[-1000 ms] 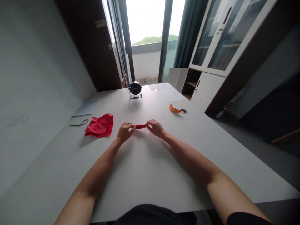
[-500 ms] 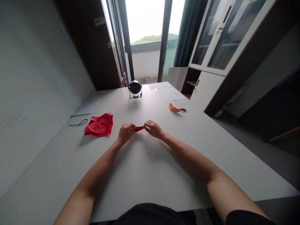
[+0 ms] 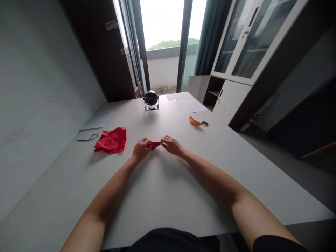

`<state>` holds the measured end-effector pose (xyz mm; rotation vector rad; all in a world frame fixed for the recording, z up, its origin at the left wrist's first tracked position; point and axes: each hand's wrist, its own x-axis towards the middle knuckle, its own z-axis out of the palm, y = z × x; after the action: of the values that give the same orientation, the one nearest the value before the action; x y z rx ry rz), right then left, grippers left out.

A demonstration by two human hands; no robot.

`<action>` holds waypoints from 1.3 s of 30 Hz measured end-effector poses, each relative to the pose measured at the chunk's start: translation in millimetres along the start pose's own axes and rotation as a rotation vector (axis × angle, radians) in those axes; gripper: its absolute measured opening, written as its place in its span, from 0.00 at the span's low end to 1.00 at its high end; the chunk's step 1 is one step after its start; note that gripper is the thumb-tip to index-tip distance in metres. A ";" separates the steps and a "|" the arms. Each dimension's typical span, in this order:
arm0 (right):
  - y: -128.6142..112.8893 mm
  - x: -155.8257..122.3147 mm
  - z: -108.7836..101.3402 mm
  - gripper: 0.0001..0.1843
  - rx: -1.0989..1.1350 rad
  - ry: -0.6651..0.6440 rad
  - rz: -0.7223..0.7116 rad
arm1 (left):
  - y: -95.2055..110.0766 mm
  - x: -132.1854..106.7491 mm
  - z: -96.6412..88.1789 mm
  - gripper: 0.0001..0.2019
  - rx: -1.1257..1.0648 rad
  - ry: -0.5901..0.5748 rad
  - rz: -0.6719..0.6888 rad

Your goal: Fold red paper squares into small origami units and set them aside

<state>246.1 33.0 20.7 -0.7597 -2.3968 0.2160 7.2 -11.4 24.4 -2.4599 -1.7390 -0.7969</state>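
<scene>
A small folded piece of red paper (image 3: 155, 144) lies between my two hands on the white table (image 3: 168, 196). My left hand (image 3: 141, 148) pinches its left end with curled fingers. My right hand (image 3: 171, 144) pinches its right end. Only a short strip of the paper shows between my fingers; the rest is hidden under them. Both forearms rest low over the table and reach forward from the near edge.
A crumpled, creased red sheet (image 3: 111, 140) lies to the left, with a black cord loop (image 3: 88, 138) and a white paper (image 3: 97, 120) beyond it. An orange folded paper (image 3: 195, 121) sits right of centre beside a cable hole (image 3: 205, 124). A small round fan (image 3: 151, 100) and white sheets (image 3: 187, 101) stand at the far end.
My hands have drawn closer together, so less of the red paper shows between them. The right hand shifted slightly left.
</scene>
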 end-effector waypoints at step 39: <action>-3.7 4.1 17.3 0.07 0.067 0.246 0.279 | 21.2 -6.3 8.7 0.07 -0.077 -0.026 -0.011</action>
<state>231.4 32.8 10.0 -1.0256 -2.0393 0.2951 27.9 -22.3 19.9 -2.5229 -1.7638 -0.8527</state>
